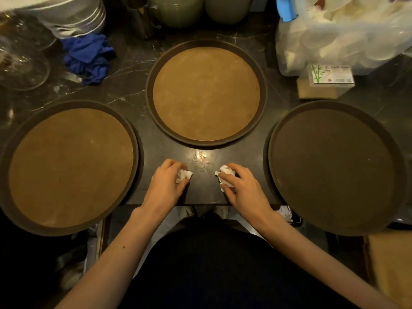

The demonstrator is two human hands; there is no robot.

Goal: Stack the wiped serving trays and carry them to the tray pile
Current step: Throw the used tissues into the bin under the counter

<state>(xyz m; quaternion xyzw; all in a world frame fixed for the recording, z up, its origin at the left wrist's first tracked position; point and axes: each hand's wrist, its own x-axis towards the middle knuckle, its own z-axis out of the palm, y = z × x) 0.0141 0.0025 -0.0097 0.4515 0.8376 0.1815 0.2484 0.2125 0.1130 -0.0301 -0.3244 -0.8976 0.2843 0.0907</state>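
Three round serving trays lie flat on a dark marble counter. The left tray point(69, 168) has a tan surface and overhangs the counter's front edge. The middle tray point(206, 92), also tan, sits farther back. The right tray point(334, 168) is dark brown and also overhangs the front edge. Between the side trays, my left hand point(167, 186) rests on the counter, shut on a crumpled white tissue point(184, 175). My right hand point(239, 186) is beside it, shut on another crumpled white tissue point(225, 176). Neither hand touches a tray.
A blue cloth point(89, 59) lies at the back left near stacked plates point(75, 16) and glassware point(20, 63). Green jars point(178, 10) stand at the back. A plastic bag of lids point(343, 36) and a small box point(330, 76) fill the back right.
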